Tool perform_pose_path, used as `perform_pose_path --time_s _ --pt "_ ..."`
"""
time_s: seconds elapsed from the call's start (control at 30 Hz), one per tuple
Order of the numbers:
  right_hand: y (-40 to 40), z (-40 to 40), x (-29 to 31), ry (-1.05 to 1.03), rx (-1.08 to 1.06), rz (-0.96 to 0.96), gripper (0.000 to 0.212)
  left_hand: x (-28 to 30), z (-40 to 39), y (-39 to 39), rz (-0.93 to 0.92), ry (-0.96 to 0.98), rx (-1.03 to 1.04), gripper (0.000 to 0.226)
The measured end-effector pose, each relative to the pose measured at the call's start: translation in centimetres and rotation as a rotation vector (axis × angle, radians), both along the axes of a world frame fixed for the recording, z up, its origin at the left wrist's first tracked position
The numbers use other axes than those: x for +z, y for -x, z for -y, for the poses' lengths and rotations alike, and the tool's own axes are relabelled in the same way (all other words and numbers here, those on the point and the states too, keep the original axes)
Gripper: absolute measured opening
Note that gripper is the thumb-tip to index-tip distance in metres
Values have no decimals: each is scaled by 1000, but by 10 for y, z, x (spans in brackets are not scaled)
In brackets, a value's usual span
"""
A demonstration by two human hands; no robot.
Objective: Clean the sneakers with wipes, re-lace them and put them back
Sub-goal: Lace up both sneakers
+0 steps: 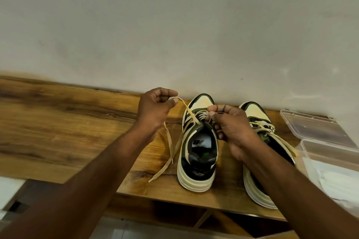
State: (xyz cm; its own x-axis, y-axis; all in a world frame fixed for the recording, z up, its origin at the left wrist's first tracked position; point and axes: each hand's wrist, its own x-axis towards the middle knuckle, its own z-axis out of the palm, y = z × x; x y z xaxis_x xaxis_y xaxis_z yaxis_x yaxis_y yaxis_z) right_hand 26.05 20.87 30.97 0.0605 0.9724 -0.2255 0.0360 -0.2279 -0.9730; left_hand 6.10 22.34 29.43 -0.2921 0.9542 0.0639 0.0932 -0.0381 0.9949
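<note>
Two sneakers stand on the wooden shelf, toes to the wall. The left hand pinches the lace of the left sneaker, pulling it up and away. The right hand grips its eyelets. Right of it stands the other sneaker, then an open plastic box of wipes.

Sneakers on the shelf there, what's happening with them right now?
A person is lacing the left sneaker on the wooden shelf. The left hand pinches one cream lace and draws it up and away from the eyelets, with the loose ends trailing onto the wood. The right hand grips the lacing at the tongue. The right sneaker stands beside it, its laces loose. An open clear plastic box with white wipes sits at the right.
</note>
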Motion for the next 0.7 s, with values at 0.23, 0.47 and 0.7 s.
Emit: perform_pose_path --time_s 0.23,0.47,0.7 --pt "-7 -1 2 14 21 -36 23 -18 9 -22 -264 40 -47 39" --pt "-12 -5 3 15 35 -40 23 -6 37 -40 -448 102 10 19" --pt "-21 -2 11 -17 211 124 25 -1 45 -45 -391 108 -114 16"
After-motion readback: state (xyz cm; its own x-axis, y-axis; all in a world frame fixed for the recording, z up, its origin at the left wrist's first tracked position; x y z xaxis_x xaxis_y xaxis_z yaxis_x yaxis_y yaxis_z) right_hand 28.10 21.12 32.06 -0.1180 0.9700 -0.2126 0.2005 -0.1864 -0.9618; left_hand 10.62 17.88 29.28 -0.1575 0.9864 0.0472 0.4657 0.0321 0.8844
